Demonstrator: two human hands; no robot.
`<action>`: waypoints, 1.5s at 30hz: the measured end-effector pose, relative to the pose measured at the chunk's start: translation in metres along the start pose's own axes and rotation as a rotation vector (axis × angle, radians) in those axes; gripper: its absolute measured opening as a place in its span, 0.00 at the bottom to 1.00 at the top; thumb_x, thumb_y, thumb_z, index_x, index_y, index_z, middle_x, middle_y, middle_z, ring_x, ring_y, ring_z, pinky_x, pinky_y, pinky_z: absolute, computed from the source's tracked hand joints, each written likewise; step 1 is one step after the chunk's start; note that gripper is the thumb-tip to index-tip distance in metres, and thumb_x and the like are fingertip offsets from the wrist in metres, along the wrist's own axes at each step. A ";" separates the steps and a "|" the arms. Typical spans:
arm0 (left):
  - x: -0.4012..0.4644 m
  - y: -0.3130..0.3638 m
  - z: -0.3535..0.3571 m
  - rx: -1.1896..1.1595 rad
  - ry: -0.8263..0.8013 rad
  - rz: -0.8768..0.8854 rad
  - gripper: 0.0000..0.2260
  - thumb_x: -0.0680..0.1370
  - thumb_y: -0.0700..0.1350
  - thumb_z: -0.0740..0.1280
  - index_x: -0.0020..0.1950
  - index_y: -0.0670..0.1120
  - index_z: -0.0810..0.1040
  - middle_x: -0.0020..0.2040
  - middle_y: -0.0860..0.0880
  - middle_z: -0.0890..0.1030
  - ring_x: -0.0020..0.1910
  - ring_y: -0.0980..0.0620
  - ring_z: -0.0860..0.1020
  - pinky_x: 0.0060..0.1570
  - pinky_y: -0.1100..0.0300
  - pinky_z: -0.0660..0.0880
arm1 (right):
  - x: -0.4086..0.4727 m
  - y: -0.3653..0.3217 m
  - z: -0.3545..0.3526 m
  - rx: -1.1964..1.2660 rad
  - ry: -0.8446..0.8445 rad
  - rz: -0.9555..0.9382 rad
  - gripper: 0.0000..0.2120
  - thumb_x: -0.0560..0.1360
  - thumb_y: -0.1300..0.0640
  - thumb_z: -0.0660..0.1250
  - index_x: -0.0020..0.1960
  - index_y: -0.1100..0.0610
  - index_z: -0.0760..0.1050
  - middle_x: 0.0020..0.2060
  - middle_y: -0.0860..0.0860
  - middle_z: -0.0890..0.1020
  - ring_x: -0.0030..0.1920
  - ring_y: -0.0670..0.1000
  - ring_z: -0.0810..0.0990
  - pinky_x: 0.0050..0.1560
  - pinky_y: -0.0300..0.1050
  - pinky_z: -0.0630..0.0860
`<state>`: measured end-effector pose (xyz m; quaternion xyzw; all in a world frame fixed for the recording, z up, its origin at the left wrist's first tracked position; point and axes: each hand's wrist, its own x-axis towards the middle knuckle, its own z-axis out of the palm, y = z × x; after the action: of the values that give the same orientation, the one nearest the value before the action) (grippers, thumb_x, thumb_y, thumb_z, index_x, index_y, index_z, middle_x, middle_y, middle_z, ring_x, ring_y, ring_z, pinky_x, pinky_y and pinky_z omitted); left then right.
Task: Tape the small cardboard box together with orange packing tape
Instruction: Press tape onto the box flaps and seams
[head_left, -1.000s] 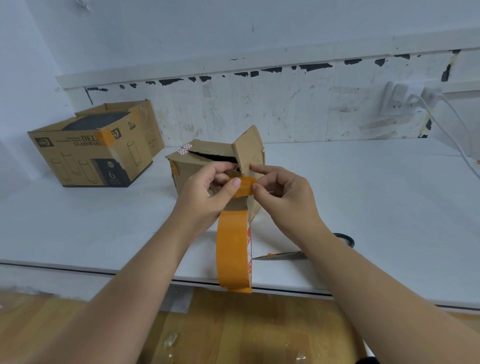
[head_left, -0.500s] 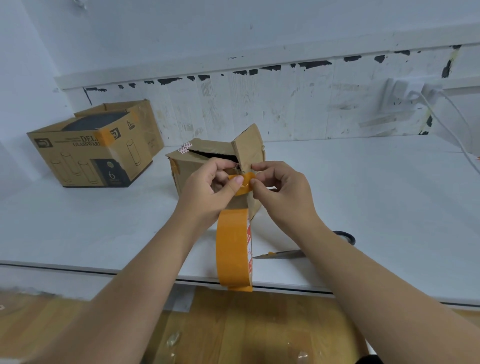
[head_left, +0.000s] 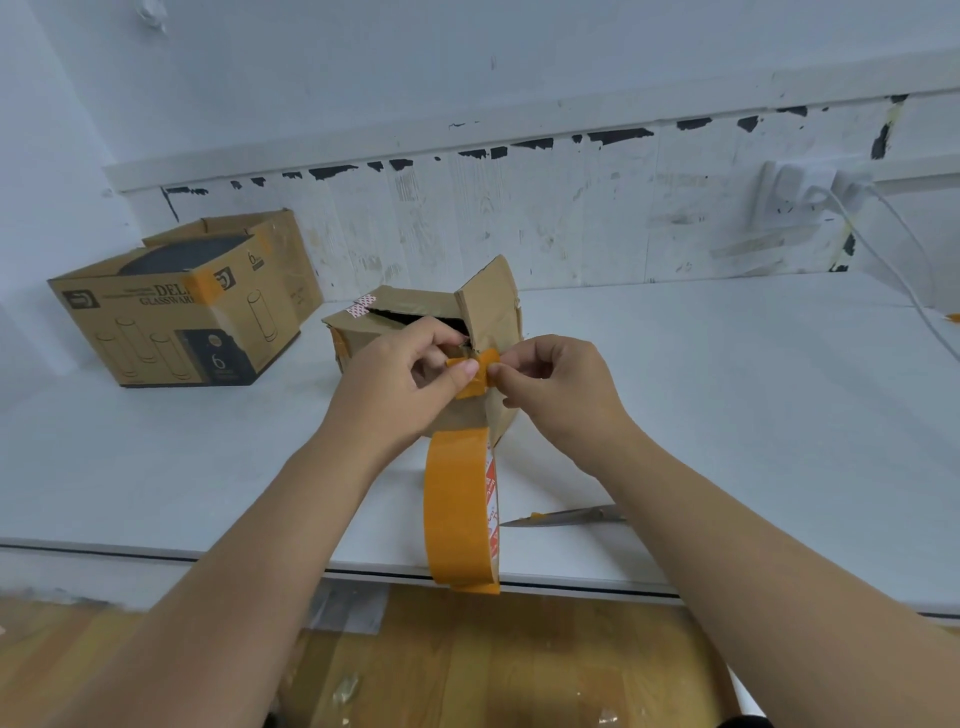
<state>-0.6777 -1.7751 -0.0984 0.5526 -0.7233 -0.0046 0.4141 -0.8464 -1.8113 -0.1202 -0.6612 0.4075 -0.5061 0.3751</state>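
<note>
Before the small brown cardboard box (head_left: 415, 332), I see left hand (head_left: 395, 384) and right hand (head_left: 561, 387) together pinching the orange packing-tape roll (head_left: 460, 512)'s end, apparently peeling; next, a longer pull.

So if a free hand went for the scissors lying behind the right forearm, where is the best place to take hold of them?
By the handle end, coming from the right. The scissors lie flat on the white table with the closed blades pointing left towards the hanging tape roll. The handles are hidden behind the right forearm, so the grip there is a guess; the bare blades offer a poor, sharp hold.
</note>
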 end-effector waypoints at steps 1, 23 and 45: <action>0.000 0.001 -0.001 0.021 0.006 0.007 0.07 0.75 0.51 0.69 0.51 0.58 0.76 0.38 0.53 0.79 0.40 0.57 0.76 0.38 0.61 0.73 | 0.000 0.000 0.000 0.000 0.000 0.008 0.05 0.72 0.59 0.72 0.38 0.54 0.80 0.30 0.49 0.81 0.33 0.47 0.80 0.37 0.41 0.79; 0.005 -0.006 -0.002 0.123 0.035 0.085 0.06 0.76 0.46 0.68 0.52 0.50 0.80 0.39 0.59 0.66 0.46 0.53 0.65 0.42 0.66 0.61 | 0.010 -0.001 0.002 0.028 -0.066 0.095 0.02 0.71 0.56 0.72 0.41 0.54 0.80 0.36 0.54 0.82 0.38 0.48 0.78 0.43 0.47 0.81; 0.001 -0.022 0.012 -0.159 0.014 0.138 0.06 0.78 0.45 0.64 0.54 0.53 0.74 0.39 0.52 0.67 0.39 0.57 0.68 0.40 0.68 0.67 | 0.024 0.002 -0.012 -0.174 -0.165 -0.341 0.09 0.71 0.54 0.73 0.47 0.51 0.75 0.43 0.51 0.77 0.43 0.49 0.75 0.40 0.31 0.67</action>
<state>-0.6670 -1.7903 -0.1156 0.4667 -0.7541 -0.0295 0.4611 -0.8548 -1.8349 -0.1112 -0.7896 0.2999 -0.4693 0.2574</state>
